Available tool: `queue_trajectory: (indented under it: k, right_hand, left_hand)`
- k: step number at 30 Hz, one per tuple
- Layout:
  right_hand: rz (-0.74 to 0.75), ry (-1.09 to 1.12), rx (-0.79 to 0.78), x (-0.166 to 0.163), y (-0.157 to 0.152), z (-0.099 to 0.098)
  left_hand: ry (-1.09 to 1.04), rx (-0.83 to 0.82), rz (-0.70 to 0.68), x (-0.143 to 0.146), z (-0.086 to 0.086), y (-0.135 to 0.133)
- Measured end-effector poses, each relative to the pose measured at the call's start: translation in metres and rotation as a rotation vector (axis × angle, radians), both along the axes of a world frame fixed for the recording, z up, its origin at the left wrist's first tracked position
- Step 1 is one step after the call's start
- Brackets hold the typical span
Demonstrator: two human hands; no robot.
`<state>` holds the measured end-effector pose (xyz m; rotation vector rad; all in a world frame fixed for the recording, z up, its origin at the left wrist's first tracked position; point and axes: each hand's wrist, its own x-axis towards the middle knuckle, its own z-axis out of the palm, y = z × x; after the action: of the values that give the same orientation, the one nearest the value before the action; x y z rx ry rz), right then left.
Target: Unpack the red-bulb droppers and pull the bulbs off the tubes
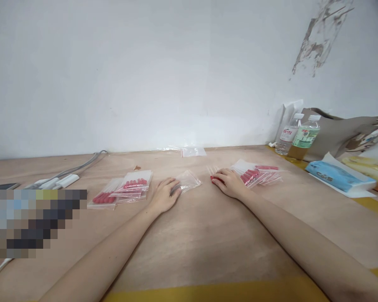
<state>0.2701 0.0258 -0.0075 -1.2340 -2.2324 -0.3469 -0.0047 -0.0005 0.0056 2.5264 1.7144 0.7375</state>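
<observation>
1. Under both hands lies the wooden table, bare between the forearms, with a yellow strip along its near edge.
2. Far right of the right fingers, a tan cloth bag slumps against the wall, with a blue tissue pack in front of it.
3. Left of the left fingers sits a stack of filled bags, red ends showing. A second fan of filled bags lies just beyond the right fingers.
4. Two plastic bottles stand upright near the wall, well right of the right fingers.
5. The left hand has its fingers drawn together and curled down on the near end of a clear zip bag, which runs out past the fingertips toward the other hand. I judge the bag very light, limp and slick. It is best taken by pinching one lip of its mouth, since a flat press will only slide it.
6. The right hand lies palm down, fingers together and bent over a few red-tipped sticks. I cannot tell whether they are gripped. They look thin and light and likely to roll, so pinching them mid-length as a bundle seems safest.
</observation>
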Motion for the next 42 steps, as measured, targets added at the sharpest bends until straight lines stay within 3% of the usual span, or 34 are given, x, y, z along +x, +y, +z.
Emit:
queue_trajectory:
  k: [5,9,13,18,25,30,33,38,42]
  right_hand:
    - [-0.047,0.155,0.047,-0.008,-0.004,0.003]
    - [0.119,0.166,0.000,-0.028,-0.019,0.009]
    - [0.350,0.007,-0.135,-0.044,-0.033,0.012]
    - [0.374,-0.097,-0.345,-0.047,-0.036,0.011]
    - [0.370,-0.046,-0.318,-0.046,-0.037,0.013]
    - [0.339,0.048,-0.198,-0.047,-0.041,0.015]
    - [0.316,0.068,-0.179,-0.046,-0.041,0.013]
    - [0.300,0.067,-0.182,-0.046,-0.039,0.009]
    - [0.298,0.072,-0.171,-0.046,-0.038,0.007]
  left_hand:
    - [0.006,-0.032,-0.034,-0.001,-0.001,0.002]
    - [0.119,-0.159,-0.171,-0.003,-0.002,0.000]
    - [0.192,-0.215,-0.182,-0.002,-0.001,-0.004]
    - [0.154,-0.190,-0.125,0.002,0.008,-0.009]
    - [-0.022,-0.073,0.146,-0.005,0.013,0.002]
    - [-0.035,-0.193,0.113,-0.009,0.011,0.007]
    - [-0.028,-0.137,0.138,-0.014,0.019,0.011]
    - [-0.089,0.078,0.402,-0.040,0.033,0.030]
    - [0.014,-0.008,0.548,-0.062,0.036,0.041]
